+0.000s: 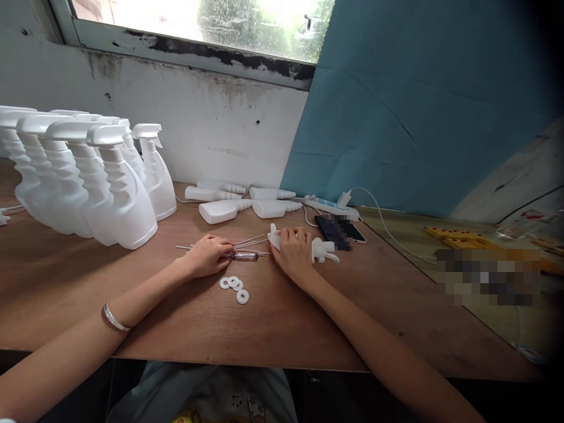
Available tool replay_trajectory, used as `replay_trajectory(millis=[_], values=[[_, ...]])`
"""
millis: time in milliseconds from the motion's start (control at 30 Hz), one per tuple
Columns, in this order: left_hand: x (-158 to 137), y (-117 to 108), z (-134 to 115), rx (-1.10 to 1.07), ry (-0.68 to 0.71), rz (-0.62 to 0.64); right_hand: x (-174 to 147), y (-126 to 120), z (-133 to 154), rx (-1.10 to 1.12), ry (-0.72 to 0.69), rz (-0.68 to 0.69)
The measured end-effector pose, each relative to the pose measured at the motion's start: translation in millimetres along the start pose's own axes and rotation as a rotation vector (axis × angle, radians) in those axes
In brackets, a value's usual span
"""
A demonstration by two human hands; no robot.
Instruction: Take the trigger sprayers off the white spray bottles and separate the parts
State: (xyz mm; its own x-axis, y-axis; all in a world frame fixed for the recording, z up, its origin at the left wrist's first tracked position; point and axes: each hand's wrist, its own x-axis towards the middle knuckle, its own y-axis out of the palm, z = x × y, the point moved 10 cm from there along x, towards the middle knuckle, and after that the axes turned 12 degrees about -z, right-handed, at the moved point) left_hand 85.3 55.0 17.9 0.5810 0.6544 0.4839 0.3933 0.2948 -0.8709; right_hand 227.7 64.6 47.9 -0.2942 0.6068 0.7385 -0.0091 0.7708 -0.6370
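My left hand lies palm down with loosely bent fingers over several thin clear dip tubes. Beside its fingertips is a screwdriver with a clear handle, its other end hidden under the hand. My right hand rests palm down, fingers slightly apart, over a few white trigger spray heads that stick out on both sides; what lies beneath the palm is hidden. Several white ring washers lie on the wooden table between the hands, nearer to me.
Assembled white spray bottles stand in rows at the left. Several white bottles without heads lie on their sides by the wall. A power strip with a plugged-in charger and a dark phone sit behind my right hand.
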Motion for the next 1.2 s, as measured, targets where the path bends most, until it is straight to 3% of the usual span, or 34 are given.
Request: replay_trajectory(millis=[400, 733, 1200], values=[[-0.6, 6.1, 9.1, 0.022, -0.077, 0.026, 0.1, -2.9, -1.2, -0.027, 0.049, 0.014], [0.9, 4.3, 3.1, 0.006, -0.012, 0.025, 0.7, 4.3, -0.9, -0.034, 0.053, 0.021], [0.3, 5.9, 4.3, 0.039, -0.004, 0.018, -0.6, -6.3, 4.1, -0.024, 0.023, -0.004]])
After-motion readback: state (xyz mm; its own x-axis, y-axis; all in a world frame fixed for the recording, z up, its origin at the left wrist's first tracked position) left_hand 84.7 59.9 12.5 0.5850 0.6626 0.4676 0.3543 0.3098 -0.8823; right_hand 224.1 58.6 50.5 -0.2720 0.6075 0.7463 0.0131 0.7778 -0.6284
